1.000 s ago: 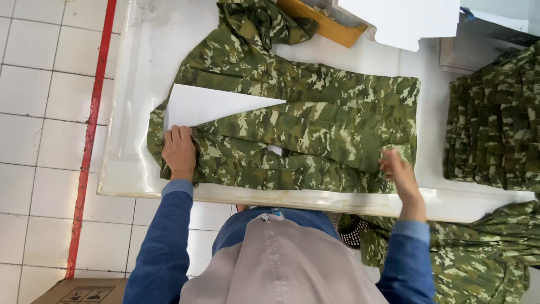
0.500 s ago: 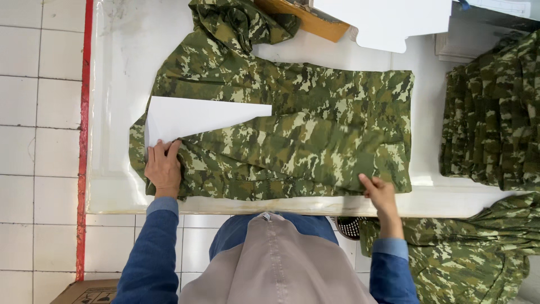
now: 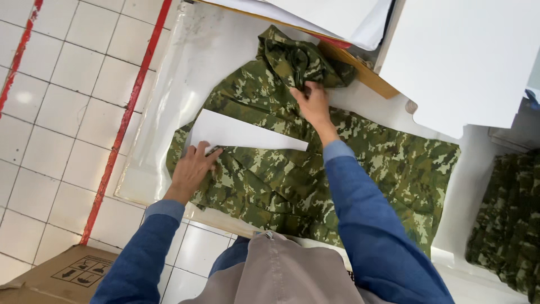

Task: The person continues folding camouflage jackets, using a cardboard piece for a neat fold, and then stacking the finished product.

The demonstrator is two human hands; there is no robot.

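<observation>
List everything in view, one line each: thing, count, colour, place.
camouflage garment: one, green and tan, spread on the table.
white card: one, white, lying on the garment's left part.
table: one, white, under the garment.
white boards: a few, white, top right, over the table's far edge.
wooden board: one, brown, under the white boards.
stacked camouflage cloth: one pile, green, right edge.
cardboard box: one, brown, on the floor, bottom left.
tiled floor: white tiles with red lines, left.
left hand: one, flat on the garment by the card.
right hand: one, grip on the bunched cloth at the far end.
</observation>
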